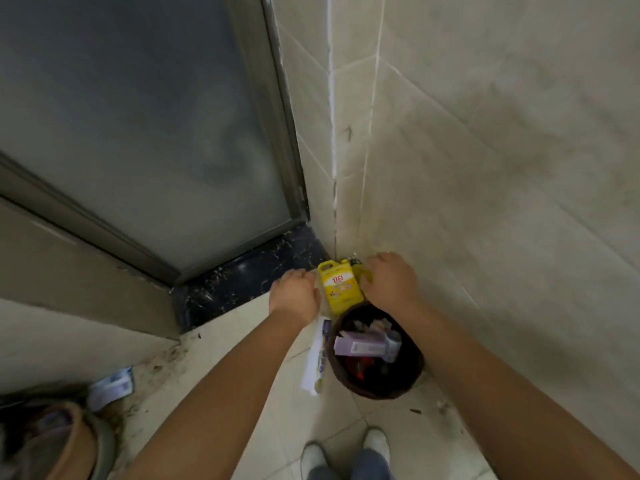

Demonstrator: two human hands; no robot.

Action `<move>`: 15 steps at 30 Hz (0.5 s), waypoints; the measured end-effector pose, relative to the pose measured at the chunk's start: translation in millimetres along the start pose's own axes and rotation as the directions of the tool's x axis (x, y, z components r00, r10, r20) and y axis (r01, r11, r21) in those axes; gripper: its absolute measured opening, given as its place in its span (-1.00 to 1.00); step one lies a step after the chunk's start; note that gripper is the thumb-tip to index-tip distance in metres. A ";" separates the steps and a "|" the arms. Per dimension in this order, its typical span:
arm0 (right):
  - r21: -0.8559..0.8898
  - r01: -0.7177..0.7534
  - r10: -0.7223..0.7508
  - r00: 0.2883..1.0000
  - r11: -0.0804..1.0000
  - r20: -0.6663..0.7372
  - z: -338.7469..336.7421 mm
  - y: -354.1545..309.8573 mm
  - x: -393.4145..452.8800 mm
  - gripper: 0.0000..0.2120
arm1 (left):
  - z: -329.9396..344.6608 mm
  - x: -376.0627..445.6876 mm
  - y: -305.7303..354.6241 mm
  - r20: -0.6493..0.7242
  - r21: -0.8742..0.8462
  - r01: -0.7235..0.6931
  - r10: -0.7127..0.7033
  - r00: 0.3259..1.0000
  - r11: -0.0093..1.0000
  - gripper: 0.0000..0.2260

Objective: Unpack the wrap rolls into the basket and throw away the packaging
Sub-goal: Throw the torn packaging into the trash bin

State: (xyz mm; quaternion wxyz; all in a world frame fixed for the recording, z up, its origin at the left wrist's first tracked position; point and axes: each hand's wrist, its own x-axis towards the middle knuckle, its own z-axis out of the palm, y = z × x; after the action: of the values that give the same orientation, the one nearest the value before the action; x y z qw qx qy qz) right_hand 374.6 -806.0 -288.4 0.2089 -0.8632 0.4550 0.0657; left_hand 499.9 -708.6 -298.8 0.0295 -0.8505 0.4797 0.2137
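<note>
Hands are reaching out over the floor. My left hand [294, 295] and my right hand [391, 280] are both curling shut, and I cannot tell what they are gripping. Between them a yellow jug [339, 285] is standing. Just below them, purple boxes [363, 345] are sitting in the dark bin [377, 382]. A white pack [318, 358] is leaning beside it.

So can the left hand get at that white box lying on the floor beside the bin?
Probably yes. The white box lies bare on the tiles just below the left hand, beside the bin, nothing on it.
</note>
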 end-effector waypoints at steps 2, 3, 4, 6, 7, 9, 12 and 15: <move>-0.033 0.034 -0.035 0.999 0.999 -0.025 -3.6 0.4 -7.8 -0.63 | -6.0 -11.0 -11.1 -0.027 0.030 0.040 -0.040 0.999 0.999 -0.61; -0.053 0.051 -0.052 0.999 0.997 -0.015 2.1 0.5 -12.3 -0.63 | -3.2 -15.9 -18.4 -0.030 0.039 0.062 -0.061 0.998 0.997 -0.60; -0.072 0.067 -0.066 0.998 0.995 0.009 12.6 -0.5 -16.9 -0.62 | 2.9 -20.4 -26.8 -0.023 0.044 0.085 -0.084 0.996 0.995 -0.59; -0.096 0.097 -0.091 0.994 0.991 0.063 43.7 -4.2 -24.3 -0.62 | 24.7 -28.1 -45.1 0.003 0.052 0.131 -0.131 0.991 0.990 -0.59; -0.094 0.109 -0.100 0.991 0.990 0.091 63.1 -6.7 -26.6 -0.62 | 39.5 -30.6 -55.1 0.016 0.057 0.148 -0.149 0.989 0.987 -0.59; -0.087 0.130 -0.114 0.978 0.988 0.173 108.0 -11.7 -31.0 -0.61 | 74.8 -35.9 -74.9 0.038 0.060 0.173 -0.175 0.984 0.983 -0.59; -0.104 0.134 -0.087 0.927 0.986 0.365 187.3 -15.6 -38.7 -0.63 | 139.3 -45.0 -105.1 0.073 0.031 0.192 -0.194 0.978 0.981 -0.58; -0.094 0.097 -0.032 0.846 0.991 0.533 280.3 -12.1 -37.5 -0.65 | 217.5 -47.7 -137.6 0.113 -0.016 0.198 -0.195 0.974 0.980 -0.56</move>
State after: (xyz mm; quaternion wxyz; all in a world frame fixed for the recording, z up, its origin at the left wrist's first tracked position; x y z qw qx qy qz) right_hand 384.3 -653.6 -526.8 0.2773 -0.8371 0.3458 0.3208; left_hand 519.6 -540.7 -498.6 0.0656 -0.8809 0.3881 0.2629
